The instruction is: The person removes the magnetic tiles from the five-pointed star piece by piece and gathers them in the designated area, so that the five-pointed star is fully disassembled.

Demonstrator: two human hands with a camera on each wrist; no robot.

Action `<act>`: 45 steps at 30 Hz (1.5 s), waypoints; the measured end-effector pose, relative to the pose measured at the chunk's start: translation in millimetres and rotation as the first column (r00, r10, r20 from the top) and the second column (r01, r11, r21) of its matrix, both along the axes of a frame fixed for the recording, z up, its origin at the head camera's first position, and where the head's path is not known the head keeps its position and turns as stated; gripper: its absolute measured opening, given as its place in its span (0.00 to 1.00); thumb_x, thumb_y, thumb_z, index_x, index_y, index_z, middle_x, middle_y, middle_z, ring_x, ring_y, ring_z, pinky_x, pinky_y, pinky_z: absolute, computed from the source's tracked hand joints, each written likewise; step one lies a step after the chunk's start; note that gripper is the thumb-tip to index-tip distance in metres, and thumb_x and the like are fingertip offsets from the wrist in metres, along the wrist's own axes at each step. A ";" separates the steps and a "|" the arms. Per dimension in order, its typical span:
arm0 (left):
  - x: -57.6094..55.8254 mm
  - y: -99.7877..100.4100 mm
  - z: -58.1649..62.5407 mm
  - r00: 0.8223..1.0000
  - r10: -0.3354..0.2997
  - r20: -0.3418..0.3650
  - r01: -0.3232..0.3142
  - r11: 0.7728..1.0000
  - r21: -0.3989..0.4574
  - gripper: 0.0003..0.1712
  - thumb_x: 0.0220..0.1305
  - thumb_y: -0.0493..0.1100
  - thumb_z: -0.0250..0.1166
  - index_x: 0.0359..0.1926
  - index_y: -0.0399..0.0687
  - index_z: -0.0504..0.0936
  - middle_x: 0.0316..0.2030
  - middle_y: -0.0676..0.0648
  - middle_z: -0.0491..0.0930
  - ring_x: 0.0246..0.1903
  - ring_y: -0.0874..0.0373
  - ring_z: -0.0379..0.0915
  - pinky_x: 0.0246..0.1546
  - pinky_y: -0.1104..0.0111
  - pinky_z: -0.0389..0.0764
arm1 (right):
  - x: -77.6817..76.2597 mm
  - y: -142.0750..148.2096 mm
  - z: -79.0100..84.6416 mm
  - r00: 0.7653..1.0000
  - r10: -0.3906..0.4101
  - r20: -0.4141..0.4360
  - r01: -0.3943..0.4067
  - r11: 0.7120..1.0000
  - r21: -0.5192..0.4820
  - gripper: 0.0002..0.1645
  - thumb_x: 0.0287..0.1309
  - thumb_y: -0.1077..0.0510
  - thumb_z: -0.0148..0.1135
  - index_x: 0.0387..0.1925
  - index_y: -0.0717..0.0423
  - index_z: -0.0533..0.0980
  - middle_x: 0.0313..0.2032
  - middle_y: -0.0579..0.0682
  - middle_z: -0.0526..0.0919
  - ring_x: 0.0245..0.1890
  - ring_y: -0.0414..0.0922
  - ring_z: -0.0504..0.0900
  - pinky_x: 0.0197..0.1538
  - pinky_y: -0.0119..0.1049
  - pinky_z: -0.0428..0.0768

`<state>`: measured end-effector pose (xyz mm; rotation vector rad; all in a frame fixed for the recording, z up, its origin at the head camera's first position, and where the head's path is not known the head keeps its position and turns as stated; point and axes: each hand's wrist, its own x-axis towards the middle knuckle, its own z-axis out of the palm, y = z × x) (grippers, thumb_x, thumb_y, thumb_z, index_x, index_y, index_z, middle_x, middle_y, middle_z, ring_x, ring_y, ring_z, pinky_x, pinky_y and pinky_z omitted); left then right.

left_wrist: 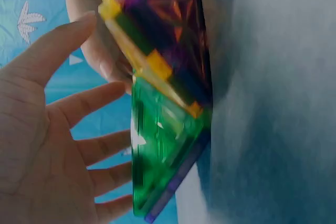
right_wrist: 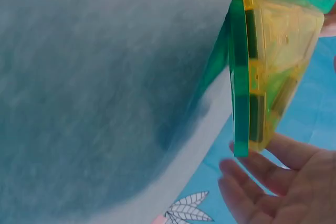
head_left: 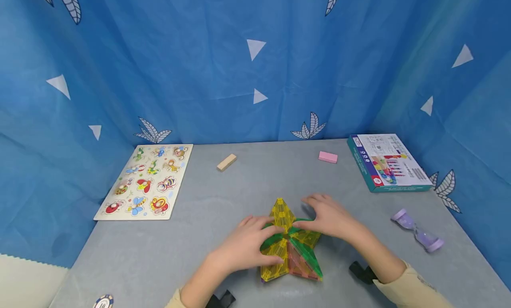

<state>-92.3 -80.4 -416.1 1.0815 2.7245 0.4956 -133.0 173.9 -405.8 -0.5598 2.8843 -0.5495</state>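
Note:
A star-shaped build of translucent magnetic tiles (head_left: 300, 260) in yellow, green and red lies on the grey table in front of me. My left hand (head_left: 248, 240) is spread over its left side. In the left wrist view the fingers are straight, their tips at the edge of a green tile (left_wrist: 163, 140), beside a purple one (left_wrist: 163, 14). On the far right side of the star, my right hand (head_left: 329, 216) has its fingers apart and slightly bent. Seen from the right wrist, its fingertips are right by the tip of a yellow tile (right_wrist: 286, 35) edged in green.
An insect picture board (head_left: 145, 181) lies at the left, with a wooden block (head_left: 226, 162) beyond it. Toward the back right are a pink block (head_left: 328, 157) and a flat box (head_left: 389, 161). A purple hourglass (head_left: 417, 230) lies at the right, a poker chip (head_left: 104, 302) at the front left.

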 end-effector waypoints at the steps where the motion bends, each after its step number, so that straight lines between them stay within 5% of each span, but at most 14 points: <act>1: 1.0 1.0 -0.7 1.000 -0.004 -0.005 0.004 1.000 -0.004 0.38 0.53 0.77 0.51 0.62 0.71 0.68 0.64 0.51 0.64 0.64 0.51 0.58 0.61 0.46 0.56 | -1.1 -1.4 0.2 1.000 0.002 0.030 -0.002 1.000 -0.006 0.53 0.42 0.23 0.58 0.57 0.59 0.72 0.55 0.57 0.74 0.55 0.57 0.70 0.52 0.59 0.70; 12: 10.5 13.4 -10.9 0.991 -0.018 -0.136 0.007 0.997 -0.082 0.35 0.55 0.74 0.52 0.61 0.70 0.69 0.60 0.48 0.66 0.61 0.51 0.61 0.59 0.46 0.60 | -9.0 -11.5 -6.6 0.947 0.058 0.315 -0.053 0.998 -0.026 0.41 0.41 0.31 0.66 0.46 0.60 0.78 0.41 0.49 0.78 0.36 0.43 0.73 0.39 0.42 0.77; 20: 14.9 21.7 -17.7 0.970 0.038 -0.241 -0.059 0.995 -0.082 0.30 0.57 0.70 0.55 0.58 0.69 0.73 0.55 0.48 0.70 0.57 0.51 0.65 0.59 0.47 0.62 | -14.7 -16.5 -2.9 0.913 0.125 0.387 -0.110 0.992 -0.060 0.29 0.41 0.31 0.66 0.20 0.51 0.72 0.14 0.42 0.61 0.13 0.39 0.56 0.18 0.32 0.54; 27: 16.0 24.0 -19.9 0.960 0.065 -0.272 -0.085 0.994 -0.064 0.29 0.57 0.69 0.58 0.58 0.69 0.73 0.52 0.48 0.71 0.54 0.52 0.67 0.58 0.50 0.64 | -15.8 -21.2 5.5 0.898 0.125 0.421 -0.117 0.992 -0.045 0.28 0.40 0.33 0.67 0.14 0.49 0.67 0.12 0.40 0.58 0.12 0.38 0.54 0.18 0.32 0.52; 45: 16.8 25.0 -19.3 0.945 0.081 -0.317 -0.090 0.996 -0.012 0.26 0.55 0.67 0.61 0.52 0.66 0.77 0.47 0.48 0.72 0.49 0.52 0.70 0.55 0.51 0.67 | -17.1 -24.7 3.6 0.912 0.061 0.406 -0.069 0.998 0.005 0.25 0.38 0.37 0.68 0.21 0.54 0.73 0.15 0.43 0.64 0.15 0.40 0.60 0.19 0.33 0.55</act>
